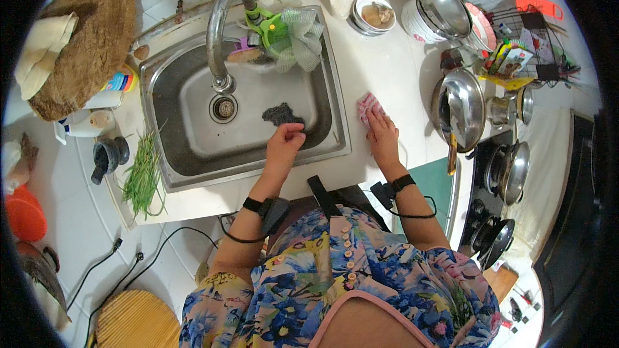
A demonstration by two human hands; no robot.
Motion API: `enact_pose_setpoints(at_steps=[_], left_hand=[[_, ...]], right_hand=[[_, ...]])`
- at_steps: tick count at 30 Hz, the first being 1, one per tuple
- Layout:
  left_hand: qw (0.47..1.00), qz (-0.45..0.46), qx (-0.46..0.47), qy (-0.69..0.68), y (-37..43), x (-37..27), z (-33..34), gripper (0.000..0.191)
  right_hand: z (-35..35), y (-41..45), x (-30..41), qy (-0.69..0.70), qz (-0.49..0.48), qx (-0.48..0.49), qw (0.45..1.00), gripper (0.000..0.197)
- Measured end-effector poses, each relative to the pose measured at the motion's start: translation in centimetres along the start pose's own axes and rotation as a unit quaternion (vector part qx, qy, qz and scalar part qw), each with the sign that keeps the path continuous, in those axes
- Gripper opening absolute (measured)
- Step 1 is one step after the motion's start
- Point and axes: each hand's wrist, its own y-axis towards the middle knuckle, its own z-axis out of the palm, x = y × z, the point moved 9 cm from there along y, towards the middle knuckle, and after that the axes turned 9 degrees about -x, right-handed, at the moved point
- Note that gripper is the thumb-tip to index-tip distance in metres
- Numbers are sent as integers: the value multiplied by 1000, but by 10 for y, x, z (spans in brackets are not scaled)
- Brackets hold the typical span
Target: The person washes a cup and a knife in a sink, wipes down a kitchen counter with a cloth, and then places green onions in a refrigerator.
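My left hand [284, 146] hovers over the front part of the stainless steel sink [203, 116], fingers curled together with nothing visible in them. Just beyond its fingertips, a dark grey scrubber or rag [282, 114] lies on the basin floor; the fingers overlap its near edge in view. To the right of the sink, my right hand [384, 133] presses on a crumpled pink-and-white cloth [369, 105] on the white countertop [387, 70]. Part of the cloth is hidden beneath the fingers. The curved metal faucet [215, 34] arches over the drain [223, 108].
A green caddy [278, 31] with a mesh scrubber [302, 38] hangs behind the sink. Green stalks [142, 174] and a stone mortar [107, 154] sit left. At right are stacked bowls [375, 12], a steel pan [462, 106] with a knife across it, and a stove [488, 174].
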Motion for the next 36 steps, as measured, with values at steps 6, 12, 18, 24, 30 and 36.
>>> enact_pose_setpoints(at_steps=[6,12,18,24,30,36], left_hand=[[973,51,27,224,12,17,33,34],[934,107,-6,340,10,13,65,38],[909,143,-47,388,10,21,72,42],[918,75,-58,385,7,21,79,39],[903,117,-77,405,20,29,78,30],[909,125,-97,385,16,23,72,24]], right_hand=[[-2,-27,-2,6,16,-18,1000,51],[-2,-34,-4,26,0,-9,1000,57],[-4,-52,-12,37,-21,-12,999,57],[-14,-74,-26,37,-22,-30,999,53],[-18,-79,-26,57,-34,-21,998,52],[-12,-75,-38,32,-9,-2,999,58]])
